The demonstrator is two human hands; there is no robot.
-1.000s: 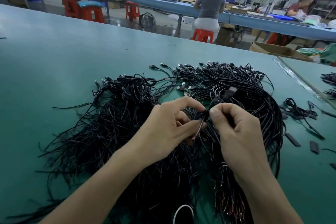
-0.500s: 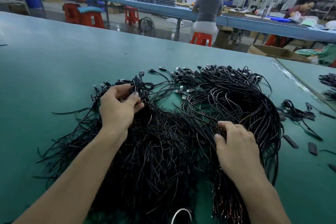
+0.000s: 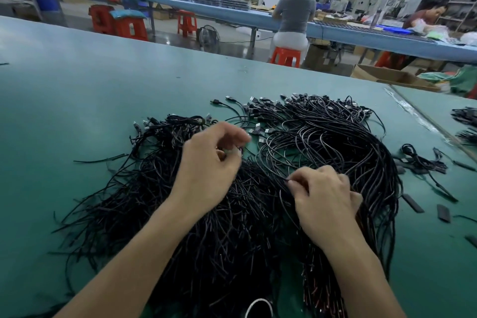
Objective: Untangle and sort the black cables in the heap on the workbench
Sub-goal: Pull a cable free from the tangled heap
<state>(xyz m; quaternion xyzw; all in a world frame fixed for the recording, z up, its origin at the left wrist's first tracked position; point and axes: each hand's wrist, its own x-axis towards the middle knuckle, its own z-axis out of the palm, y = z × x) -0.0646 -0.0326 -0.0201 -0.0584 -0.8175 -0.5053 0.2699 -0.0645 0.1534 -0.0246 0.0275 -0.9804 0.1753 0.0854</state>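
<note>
"Fingers (image 3: 294, 183) of the right hand (image 3: 325, 204) pinched 1 strand (image 3: 280, 177) in the right heap of black cables (image 3: 335, 142) on the counter (image 3: 77, 85). The left hand (image 3: 209, 170), blurred, had swung back from the left pile (image 3: 144, 188), its grip unclear."
"So 1 cable got sorted, I'd judge. Any writing?"
"None legible."

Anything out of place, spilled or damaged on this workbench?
A white loop pokes out among the black cables at the near edge; flat black strips lie scattered right of the heap. No damage visible.
</note>
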